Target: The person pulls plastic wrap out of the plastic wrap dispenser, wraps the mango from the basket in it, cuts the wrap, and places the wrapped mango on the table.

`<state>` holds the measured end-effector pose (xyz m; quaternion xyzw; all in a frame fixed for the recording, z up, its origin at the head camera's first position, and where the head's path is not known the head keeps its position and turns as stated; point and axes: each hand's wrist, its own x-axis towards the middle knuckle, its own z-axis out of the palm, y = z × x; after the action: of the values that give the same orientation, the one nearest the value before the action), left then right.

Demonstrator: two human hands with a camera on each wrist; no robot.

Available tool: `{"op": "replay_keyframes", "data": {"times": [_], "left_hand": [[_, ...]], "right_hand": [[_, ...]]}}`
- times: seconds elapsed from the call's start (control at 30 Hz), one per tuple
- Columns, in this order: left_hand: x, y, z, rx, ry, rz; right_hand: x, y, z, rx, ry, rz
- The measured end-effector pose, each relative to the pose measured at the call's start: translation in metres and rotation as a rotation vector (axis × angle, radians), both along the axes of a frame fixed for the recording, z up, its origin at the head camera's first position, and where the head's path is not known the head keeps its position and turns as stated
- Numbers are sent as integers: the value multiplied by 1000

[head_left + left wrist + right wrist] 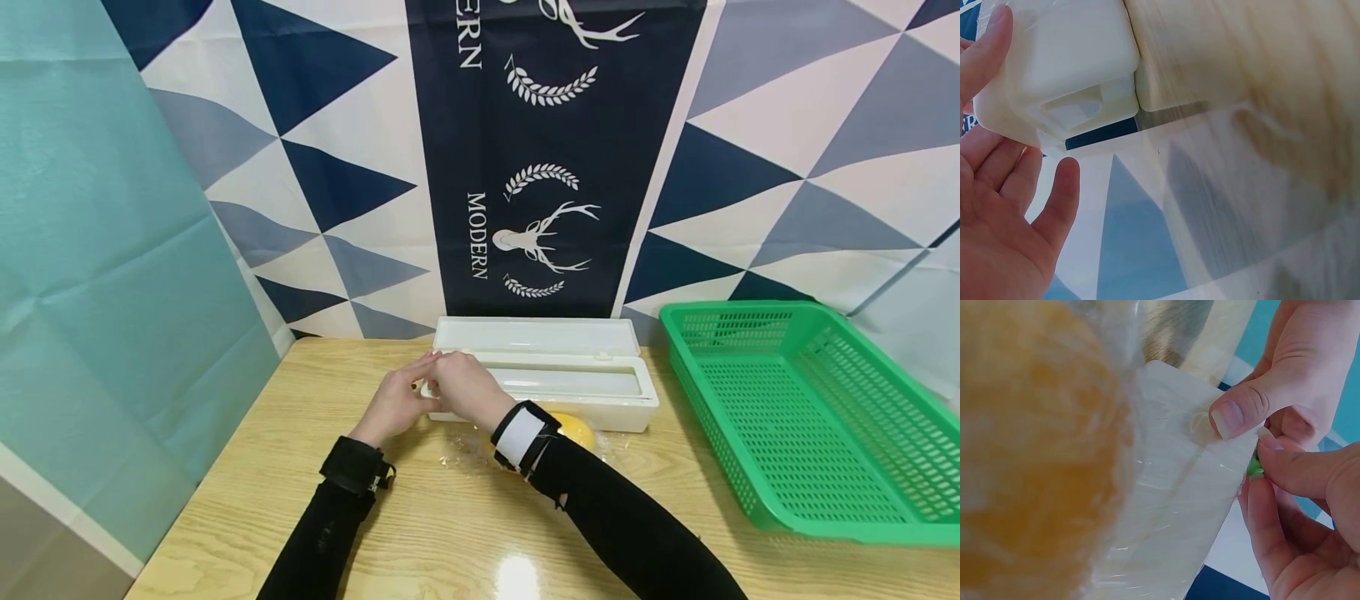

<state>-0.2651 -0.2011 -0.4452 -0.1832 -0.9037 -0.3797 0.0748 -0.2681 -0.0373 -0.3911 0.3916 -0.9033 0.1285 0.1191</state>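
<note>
A white cling film dispenser (585,410) lies on the table, its lid (536,336) raised at the back. My left hand (392,407) grips the dispenser's left end; in the right wrist view its thumb (1235,415) presses on the film-covered top. Beside it, my right hand (468,387) pinches a small green piece (1254,465) at the dispenser's edge, mostly hidden by the fingertips. Clear film (1166,506) stretches from the dispenser over a rounded yellow thing (576,429), which lies in front of it, partly behind my right wrist.
A green plastic basket (757,500) stands at the right of the wooden table (442,533). Patterned cloth (337,75) hangs close behind the dispenser, with a teal panel (112,292) on the left.
</note>
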Motion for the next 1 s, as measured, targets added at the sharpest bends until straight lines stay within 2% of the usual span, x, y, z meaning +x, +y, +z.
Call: {"op": "replay_keyframes", "data": {"times": [0.27,1.0], "left_hand": [[-1,2,2,0,4,-13],[1,1,3,18,-22,0]], "right_hand": [[2,3,3,-21,-39,-12],[3,1,2,-22,-37,-33]]}}
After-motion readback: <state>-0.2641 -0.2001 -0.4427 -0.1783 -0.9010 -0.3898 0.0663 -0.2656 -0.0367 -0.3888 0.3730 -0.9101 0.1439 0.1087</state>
